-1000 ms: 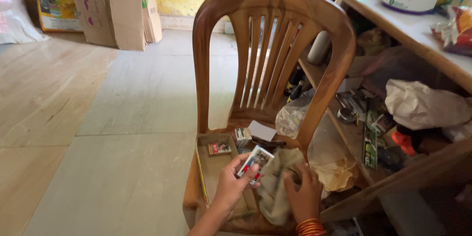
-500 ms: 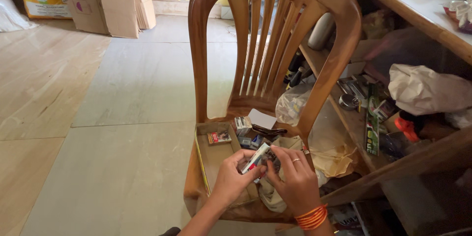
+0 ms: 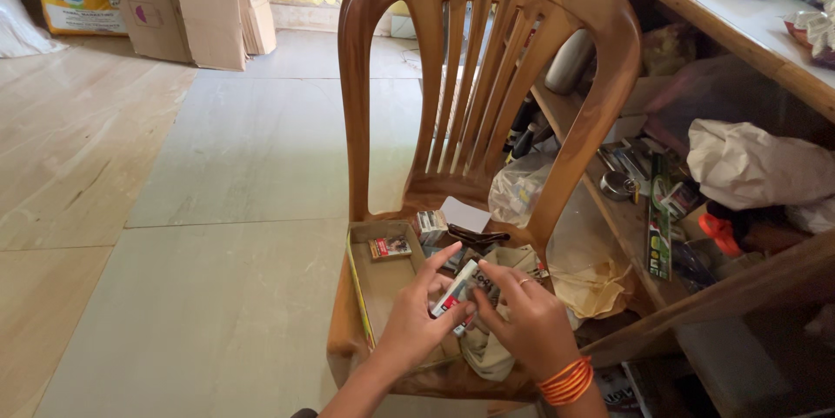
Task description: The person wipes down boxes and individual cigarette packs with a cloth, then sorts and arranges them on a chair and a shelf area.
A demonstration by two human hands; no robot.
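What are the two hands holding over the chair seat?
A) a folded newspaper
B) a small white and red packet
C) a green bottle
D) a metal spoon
B: the left hand and the right hand pinch a small white and red packet between their fingers, above the cardboard tray on the chair.

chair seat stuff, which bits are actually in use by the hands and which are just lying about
In hand:
- small white and red box, held by left hand and right hand
- open cardboard tray under them

Lying about:
- small red packet in the tray
- crumpled cloth
- clear plastic bag
- cardboard boxes
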